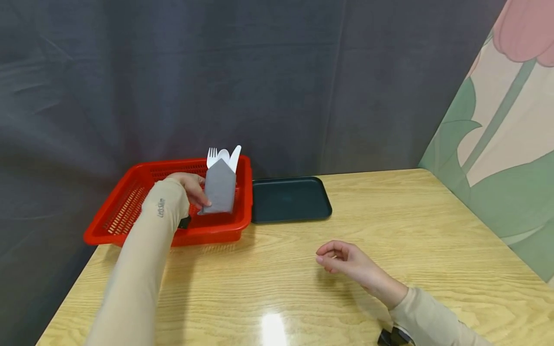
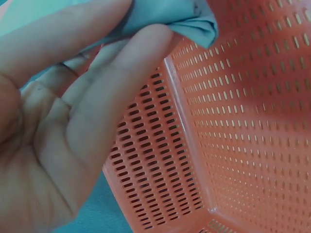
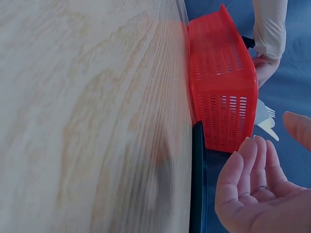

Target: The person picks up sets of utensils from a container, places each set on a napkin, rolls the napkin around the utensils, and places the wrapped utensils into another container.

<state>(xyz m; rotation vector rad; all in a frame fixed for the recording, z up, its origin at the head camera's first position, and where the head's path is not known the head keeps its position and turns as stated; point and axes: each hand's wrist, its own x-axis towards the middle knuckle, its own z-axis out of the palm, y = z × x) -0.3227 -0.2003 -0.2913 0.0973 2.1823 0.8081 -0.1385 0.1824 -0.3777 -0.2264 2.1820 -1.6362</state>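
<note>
My left hand (image 1: 193, 188) pinches the lower left corner of a grey cutlery pouch (image 1: 220, 187) above the red basket (image 1: 247, 206). From the pouch's pointed top stick a white fork (image 1: 211, 157), a spoon (image 1: 223, 155) and a knife (image 1: 235, 158). In the left wrist view, thumb and finger grip the folded end of the pouch (image 2: 197, 30), with the basket's slotted wall (image 2: 248, 111) beyond. Over the table at the right hovers my right hand (image 1: 346, 263), fingers loosely bent, holding nothing. The right wrist view shows its relaxed fingers (image 3: 248, 167).
A dark green tray (image 1: 291, 200) lies against the basket's right side at the back of the wooden table (image 1: 389, 216). Behind stands a dark cloth backdrop (image 1: 281, 86). A flower-patterned wall covering (image 1: 510, 144) rises along the right edge.
</note>
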